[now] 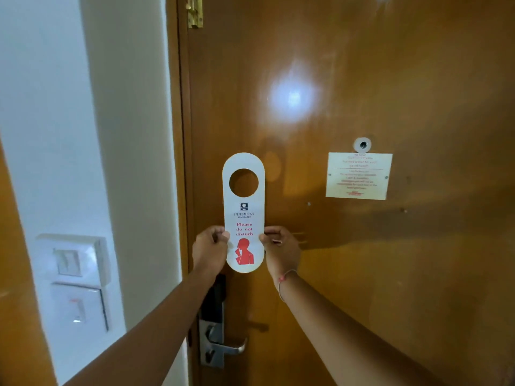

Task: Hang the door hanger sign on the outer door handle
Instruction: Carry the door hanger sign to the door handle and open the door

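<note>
Held upright before a closed wooden door: door hanger sign, pinched at its lower edges by left hand and right hand, well above lever handle near door's left edge.

Wooden door fills right of frame; notice card fixed centre-right, peephole just above, lever handle lower centre.

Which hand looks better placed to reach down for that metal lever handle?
Probably the left hand: its forearm crosses directly over the lock plate above the silver lever door handle. The right hand could keep pinching the white do-not-disturb door hanger sign.
</note>
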